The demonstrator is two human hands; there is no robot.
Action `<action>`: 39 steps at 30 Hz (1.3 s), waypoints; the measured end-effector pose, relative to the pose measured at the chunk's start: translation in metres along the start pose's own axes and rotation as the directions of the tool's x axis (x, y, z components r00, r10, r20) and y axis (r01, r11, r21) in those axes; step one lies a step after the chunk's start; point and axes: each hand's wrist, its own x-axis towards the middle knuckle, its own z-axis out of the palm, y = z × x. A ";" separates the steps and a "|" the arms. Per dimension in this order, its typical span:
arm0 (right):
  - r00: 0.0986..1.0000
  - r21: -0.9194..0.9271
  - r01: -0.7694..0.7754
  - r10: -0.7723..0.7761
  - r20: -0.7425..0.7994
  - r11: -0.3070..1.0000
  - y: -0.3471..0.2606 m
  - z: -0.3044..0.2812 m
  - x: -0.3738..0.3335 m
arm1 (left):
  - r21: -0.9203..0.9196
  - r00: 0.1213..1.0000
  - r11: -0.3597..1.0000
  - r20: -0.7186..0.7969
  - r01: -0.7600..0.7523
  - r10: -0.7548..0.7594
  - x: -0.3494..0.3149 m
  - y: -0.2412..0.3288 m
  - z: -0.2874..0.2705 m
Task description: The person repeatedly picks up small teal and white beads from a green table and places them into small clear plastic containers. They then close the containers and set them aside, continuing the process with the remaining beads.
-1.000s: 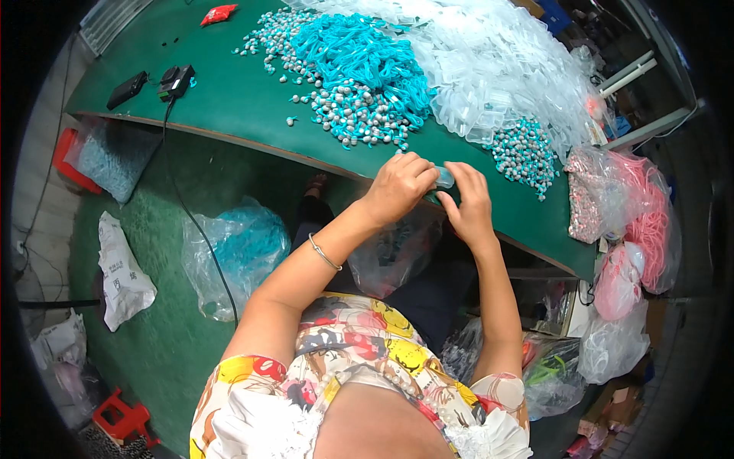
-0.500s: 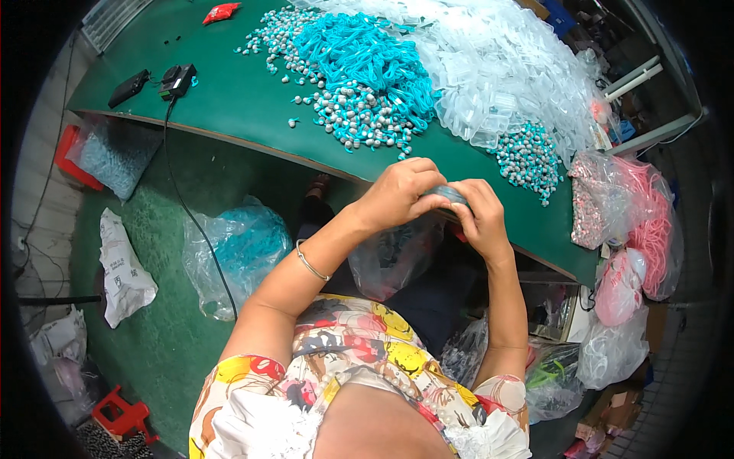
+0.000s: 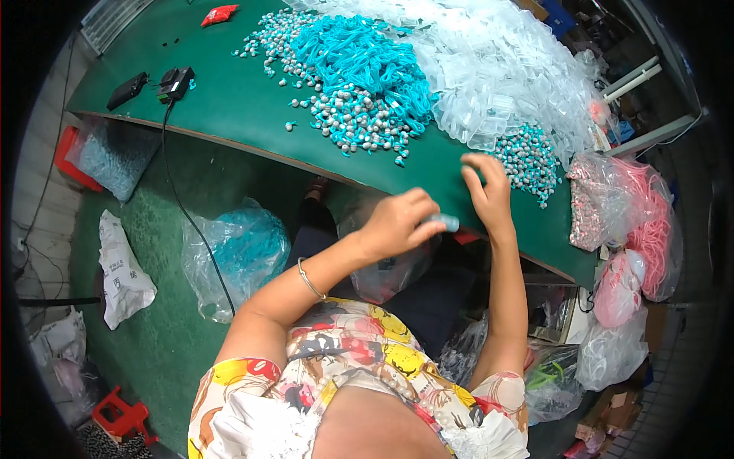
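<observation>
My left hand is closed round a small clear plastic case with something pale blue in it. Its end pokes out past my thumb, just over the front edge of the green table. Apart from it, my right hand hovers with thumb and fingers spread and nothing visible between them. Close beside that hand lies a small heap of grey-and-teal round pieces. Behind it rises a large pile of clear plastic cases. Left of these are bundled teal cords and more grey-and-teal pieces.
A black device with a hanging cable, a black flat object and a red packet lie on the table's left. Bags of pink cords hang at the right edge. A bag of teal material stands on the floor.
My hands have come apart. The left has moved down a little, keeping the case; the right has let go of it, opened, and moved slightly up toward the small heap.
</observation>
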 end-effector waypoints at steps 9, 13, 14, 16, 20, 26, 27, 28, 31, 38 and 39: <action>0.987 -0.701 -0.076 -0.045 -0.152 0.709 0.039 0.034 0.052 | 0.265 0.918 0.963 0.392 -0.052 -0.058 -0.044 -0.028 0.052; 0.993 -0.790 0.001 -0.097 -0.074 0.613 0.049 0.024 0.064 | 0.156 0.965 0.981 0.253 -0.118 0.076 -0.024 -0.014 0.029; 0.989 -0.774 0.017 -0.123 -0.078 0.633 0.050 0.019 0.063 | 0.201 0.983 0.973 0.164 -0.114 0.082 -0.015 -0.010 0.018; 0.979 -0.736 0.062 -0.183 -0.085 0.674 0.051 0.012 0.062 | 0.295 0.995 0.951 -0.025 -0.087 0.099 0.003 -0.007 -0.007; 0.982 -0.641 -0.009 -0.115 -0.151 0.767 0.033 -0.003 0.047 | 0.472 0.984 0.877 -0.176 0.092 -0.009 0.026 -0.029 -0.035; 0.977 -0.439 -0.136 0.045 -0.210 0.888 0.018 -0.013 0.002 | 0.538 0.985 0.829 -0.146 0.153 -0.087 0.031 -0.048 -0.025; 0.975 -0.437 -0.144 0.051 -0.218 0.888 0.017 -0.013 -0.007 | 0.528 0.986 0.837 -0.149 0.142 -0.074 0.032 -0.048 -0.024; 0.972 -0.433 -0.154 0.058 -0.227 0.888 0.012 -0.012 -0.015 | 0.520 0.987 0.844 -0.150 0.132 -0.062 0.032 -0.047 -0.025; 0.971 -0.437 -0.148 0.046 -0.236 0.887 -0.007 -0.008 -0.035 | 0.395 0.989 0.907 -0.069 0.146 -0.129 0.031 -0.038 -0.031; 0.986 -0.393 -0.089 0.024 -0.167 0.915 -0.037 0.006 -0.061 | 0.410 0.988 0.904 0.044 0.120 -0.151 0.036 -0.033 -0.031; 0.990 -0.384 -0.088 0.037 -0.137 0.919 -0.040 0.005 -0.060 | 0.404 0.989 0.906 0.015 0.128 -0.146 0.036 -0.033 -0.029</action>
